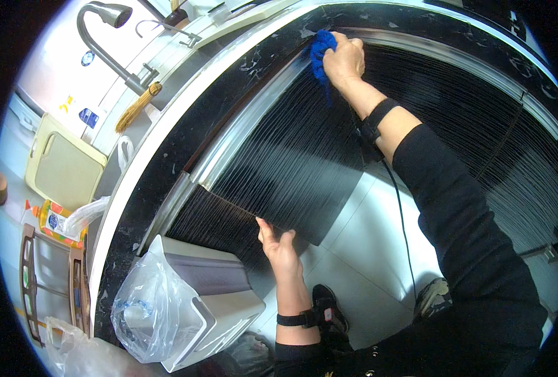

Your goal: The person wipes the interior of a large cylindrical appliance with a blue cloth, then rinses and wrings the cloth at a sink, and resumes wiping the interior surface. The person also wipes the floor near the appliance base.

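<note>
My right hand (347, 59) grips a crumpled blue cloth (322, 54), pressed at the corner where the cabinet's metal top trims meet under the countertop. Below it a dark, finely ribbed cabinet door (288, 160) stands ajar, with a silver metal strip (250, 125) along its top. My left hand (281, 254) holds the free edge of this door, thumb and fingers on either side of it. Another ribbed door (448, 103) lies to the right, behind my right forearm.
A white bin (231, 306) lined with a clear plastic bag (151, 306) hangs at the lower left. On the counter are a faucet (104, 56), a straw brush (137, 108), a cutting board (67, 162) and an orange bottle (60, 221). A black cable (401, 217) dangles beside my right arm.
</note>
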Tool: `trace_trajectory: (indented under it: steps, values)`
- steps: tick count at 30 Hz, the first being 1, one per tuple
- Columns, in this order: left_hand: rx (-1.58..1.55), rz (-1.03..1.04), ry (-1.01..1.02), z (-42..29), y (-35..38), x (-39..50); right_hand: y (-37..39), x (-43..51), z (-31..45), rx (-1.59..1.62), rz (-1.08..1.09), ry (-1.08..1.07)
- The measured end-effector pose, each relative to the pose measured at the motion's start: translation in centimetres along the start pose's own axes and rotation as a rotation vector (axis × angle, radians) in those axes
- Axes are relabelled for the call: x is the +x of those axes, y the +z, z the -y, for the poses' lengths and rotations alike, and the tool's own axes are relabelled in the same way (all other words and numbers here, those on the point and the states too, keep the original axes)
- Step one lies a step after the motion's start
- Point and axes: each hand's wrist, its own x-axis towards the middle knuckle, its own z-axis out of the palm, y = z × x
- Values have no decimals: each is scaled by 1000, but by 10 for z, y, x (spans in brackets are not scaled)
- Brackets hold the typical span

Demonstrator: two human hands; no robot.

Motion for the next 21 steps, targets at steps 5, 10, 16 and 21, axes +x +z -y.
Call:
trace_trajectory:
  steps: [5, 10, 16, 21]
  values:
    - [55, -6, 27, 4, 1, -3, 0, 25, -15, 96, 199, -257]
    - [15, 9, 32, 0, 9, -8, -10, 23, -8, 12, 349, -280]
    - [-96, 2, 2, -2, 15, -9, -25, -34, 34, 67, 399, -333]
    - [-46, -10, 18, 6, 10, -6, -42, -99, 72, 155, 430, -430]
